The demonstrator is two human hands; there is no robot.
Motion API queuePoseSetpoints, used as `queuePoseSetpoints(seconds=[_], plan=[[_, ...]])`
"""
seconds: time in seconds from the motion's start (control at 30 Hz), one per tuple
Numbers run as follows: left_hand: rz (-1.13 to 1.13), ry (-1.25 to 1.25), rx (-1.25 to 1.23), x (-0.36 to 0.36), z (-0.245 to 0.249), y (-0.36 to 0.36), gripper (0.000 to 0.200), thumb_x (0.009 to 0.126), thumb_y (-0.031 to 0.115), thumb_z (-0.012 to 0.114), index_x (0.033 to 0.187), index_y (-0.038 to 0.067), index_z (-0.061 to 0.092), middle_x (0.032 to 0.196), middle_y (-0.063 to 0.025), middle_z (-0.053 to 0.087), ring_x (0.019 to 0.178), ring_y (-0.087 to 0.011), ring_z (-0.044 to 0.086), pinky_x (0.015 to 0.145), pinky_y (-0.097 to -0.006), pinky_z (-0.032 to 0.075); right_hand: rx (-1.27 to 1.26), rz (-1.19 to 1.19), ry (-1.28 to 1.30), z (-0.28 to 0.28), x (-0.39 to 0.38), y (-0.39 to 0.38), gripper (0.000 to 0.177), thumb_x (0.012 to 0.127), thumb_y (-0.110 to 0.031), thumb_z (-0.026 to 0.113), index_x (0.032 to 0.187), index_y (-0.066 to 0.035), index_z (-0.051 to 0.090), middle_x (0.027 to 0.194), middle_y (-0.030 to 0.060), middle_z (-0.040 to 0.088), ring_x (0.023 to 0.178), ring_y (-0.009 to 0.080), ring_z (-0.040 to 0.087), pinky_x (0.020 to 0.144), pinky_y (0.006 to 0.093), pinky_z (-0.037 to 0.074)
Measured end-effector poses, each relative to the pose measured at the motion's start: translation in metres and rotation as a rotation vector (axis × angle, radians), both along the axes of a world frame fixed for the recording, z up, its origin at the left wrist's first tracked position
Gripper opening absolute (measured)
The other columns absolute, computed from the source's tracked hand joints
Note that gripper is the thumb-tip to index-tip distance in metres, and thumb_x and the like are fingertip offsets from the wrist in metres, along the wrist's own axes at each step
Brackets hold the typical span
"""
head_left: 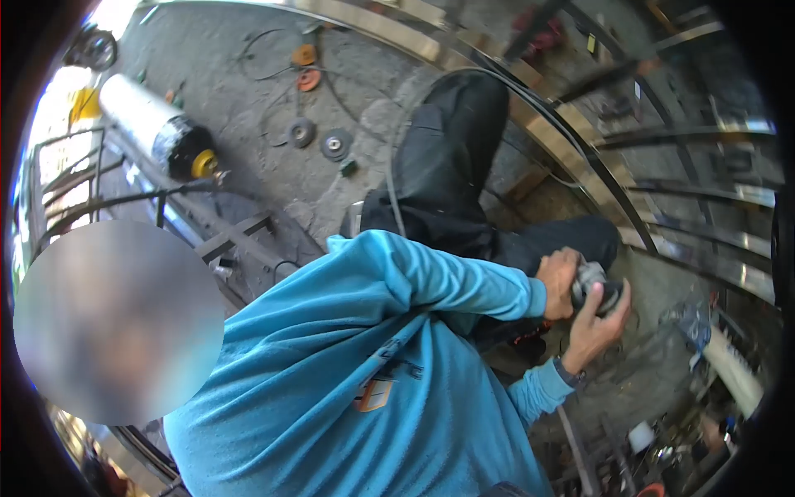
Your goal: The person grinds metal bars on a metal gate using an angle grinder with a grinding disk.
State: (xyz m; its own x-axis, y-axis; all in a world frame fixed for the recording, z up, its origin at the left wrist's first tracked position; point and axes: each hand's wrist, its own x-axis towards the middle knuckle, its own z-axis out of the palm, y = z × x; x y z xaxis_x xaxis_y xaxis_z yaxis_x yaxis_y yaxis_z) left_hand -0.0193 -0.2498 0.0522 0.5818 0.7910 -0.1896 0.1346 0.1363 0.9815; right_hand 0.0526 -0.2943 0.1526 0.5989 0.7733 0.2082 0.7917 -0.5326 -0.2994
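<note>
My left hand (560, 283), at the end of a blue sleeve, has its fingers curled round a grey-and-black bundle (590, 277) that looks like cloth or a work glove. From the lower side my right hand (595, 327), with a dark band on its wrist, holds the black part of that bundle between thumb and fingers. Both hands are close together in front of my bent knee in black trousers (546, 244). The exact kind of the bundle cannot be made out, since the fingers hide part of it.
A white-and-black gas cylinder (153, 124) lies at upper left. Grinding discs (335, 145) and cables are on the concrete floor. A metal bar frame (687, 137) stands along the right. Cluttered tools (662, 451) lie at lower right. A blurred round patch covers the left.
</note>
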Motion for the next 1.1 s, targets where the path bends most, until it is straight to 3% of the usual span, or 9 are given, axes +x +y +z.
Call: queuePoseSetpoints(seconds=[0.13,0.2,0.3,0.53,0.67,0.7,0.8,1.0,1.1], plan=[[0.045,-0.031,0.093,-0.001,-0.008,0.002,0.077,0.055,0.027,0.089,0.118,-0.002,0.057,0.106,-0.0253,0.064,0.099,-0.0456,0.063,0.087,-0.0508,0.052,0.094,0.374,0.174,0.011,0.004,0.002,0.06,0.087,-0.036,0.075,0.133,0.001,0.061,0.137,0.0269,0.057,0.123,0.0439,0.057,0.103,0.0489,0.045],[-0.012,-0.076,-0.024,-0.006,0.001,0.01,0.07,0.059,0.021,0.091,0.115,-0.003,0.056,0.103,-0.0235,0.069,0.098,-0.0409,0.07,0.086,-0.0447,0.056,0.211,0.2,0.213,0.02,-0.002,0.001,0.064,0.086,-0.037,0.078,0.134,0.001,0.06,0.137,0.0282,0.055,0.122,0.0449,0.058,0.103,0.0482,0.046],[-0.097,-0.118,-0.182,-0.009,0.013,0.016,0.066,0.064,0.012,0.09,0.118,-0.003,0.054,0.105,-0.0217,0.072,0.101,-0.0331,0.072,0.089,-0.0396,0.056,0.032,-0.142,0.139,0.024,-0.001,-0.003,0.069,0.084,-0.038,0.081,0.135,0.002,0.057,0.129,0.0276,0.057,0.116,0.0441,0.06,0.097,0.0489,0.049],[-0.153,-0.077,-0.201,-0.008,0.014,0.015,0.07,0.062,0.02,0.094,0.115,-0.003,0.055,0.107,-0.0235,0.071,0.103,-0.0372,0.071,0.089,-0.0432,0.055,0.109,0.238,0.244,0.014,0.015,-0.015,0.063,0.08,-0.021,0.077,0.137,-0.005,0.057,0.135,0.0239,0.056,0.124,0.0419,0.056,0.105,0.0505,0.045],[-0.158,-0.065,-0.186,-0.004,0.009,0.011,0.071,0.061,0.021,0.095,0.115,-0.003,0.054,0.105,-0.0236,0.071,0.102,-0.0376,0.072,0.088,-0.0432,0.055,0.037,-0.114,0.241,0.017,0.002,-0.009,0.063,0.085,-0.029,0.077,0.138,-0.002,0.056,0.131,0.025,0.056,0.123,0.0436,0.055,0.102,0.0532,0.046],[-0.13,-0.074,-0.145,-0.002,0.007,0.009,0.07,0.064,0.021,0.094,0.115,-0.004,0.054,0.105,-0.0241,0.071,0.102,-0.0383,0.072,0.088,-0.0434,0.055,0.032,-0.067,0.223,0.009,0.002,-0.01,0.065,0.086,-0.034,0.076,0.138,-0.001,0.054,0.129,0.026,0.056,0.121,0.0443,0.056,0.101,0.0548,0.046],[-0.158,-0.072,-0.149,-0.005,0.008,0.011,0.062,0.073,0.021,0.088,0.117,-0.005,0.053,0.101,-0.0218,0.069,0.097,-0.0311,0.071,0.086,-0.0397,0.055,0.198,-0.046,0.231,-0.019,0.001,-0.01,0.056,0.083,-0.018,0.075,0.133,-0.003,0.055,0.126,0.0216,0.052,0.119,0.0411,0.051,0.101,0.0523,0.043],[-0.23,-0.045,-0.121,-0.003,-0.003,0.014,0.063,0.072,0.018,0.086,0.118,-0.006,0.05,0.106,-0.0263,0.069,0.103,-0.0391,0.071,0.088,-0.0428,0.055,0.267,0.038,0.278,-0.036,0.014,-0.014,0.054,0.076,-0.006,0.074,0.126,-0.005,0.056,0.12,0.0189,0.051,0.117,0.0374,0.05,0.102,0.049,0.042],[-0.263,-0.047,-0.132,-0.002,-0.014,0.014,0.066,0.071,0.021,0.087,0.119,-0.005,0.05,0.105,-0.0224,0.068,0.101,-0.0321,0.07,0.088,-0.0405,0.055,0.223,0.13,0.216,-0.034,0.021,-0.014,0.049,0.074,-0.016,0.074,0.121,-0.009,0.061,0.124,0.0172,0.052,0.117,0.037,0.051,0.105,0.0535,0.038]])
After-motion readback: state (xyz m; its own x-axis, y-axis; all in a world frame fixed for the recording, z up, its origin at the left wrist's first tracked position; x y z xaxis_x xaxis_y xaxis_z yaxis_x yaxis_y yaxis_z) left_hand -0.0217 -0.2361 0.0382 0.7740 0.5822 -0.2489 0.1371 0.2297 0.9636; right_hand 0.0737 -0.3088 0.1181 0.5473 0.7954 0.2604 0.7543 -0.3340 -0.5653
